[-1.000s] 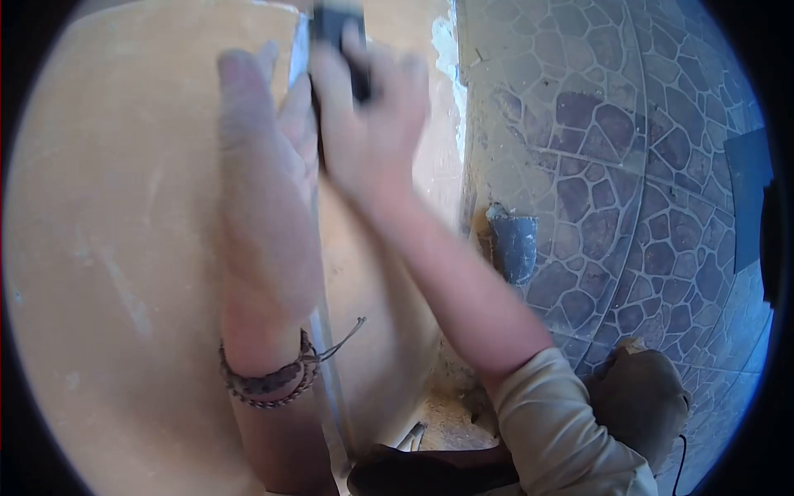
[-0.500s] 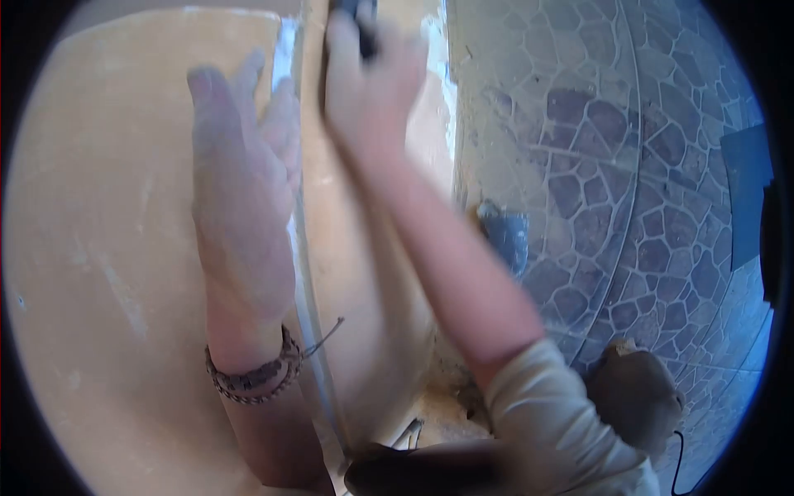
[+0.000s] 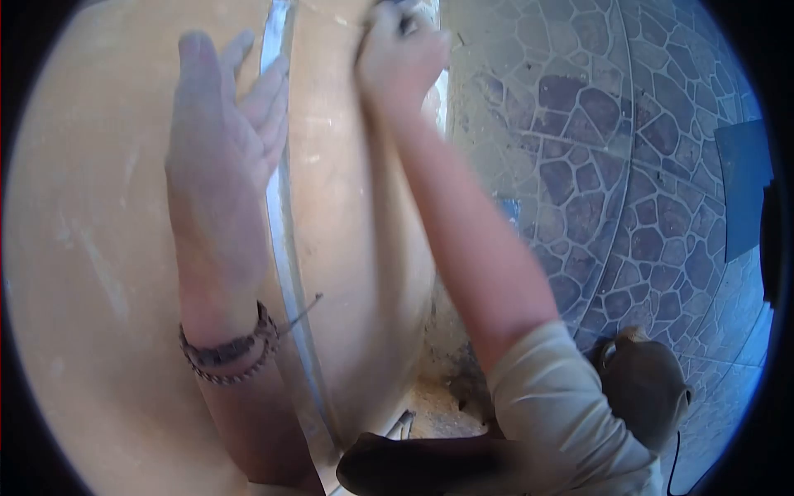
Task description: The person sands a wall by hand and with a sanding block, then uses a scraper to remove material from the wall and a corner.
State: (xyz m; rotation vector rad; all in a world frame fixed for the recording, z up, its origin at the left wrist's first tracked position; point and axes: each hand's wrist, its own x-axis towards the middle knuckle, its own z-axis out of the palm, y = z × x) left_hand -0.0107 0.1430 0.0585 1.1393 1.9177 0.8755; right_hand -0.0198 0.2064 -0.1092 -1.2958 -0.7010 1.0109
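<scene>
My left hand (image 3: 219,149), dusty and with a braided bracelet (image 3: 231,355) at the wrist, is raised over the tan curved surface (image 3: 91,207). Its fingers are spread and nothing is in them. A pale metallic strip (image 3: 285,248) runs lengthwise beside it. At the top, my right hand (image 3: 401,62) is closed around a dark object (image 3: 407,25), mostly hidden by the fingers and blurred. That hand is over the right part of the tan surface, near its whitish edge.
Right of the surface lies a floor with a stone pattern (image 3: 579,178). A blue-grey item (image 3: 510,211) shows partly behind my right forearm. A brown shoe (image 3: 641,388) is at the lower right, and a blue panel (image 3: 740,190) stands at the far right.
My right hand has shifted right and slightly down with the dark object. My left hand has moved left and a little up in view, still spread. The whole view has shifted somewhat.
</scene>
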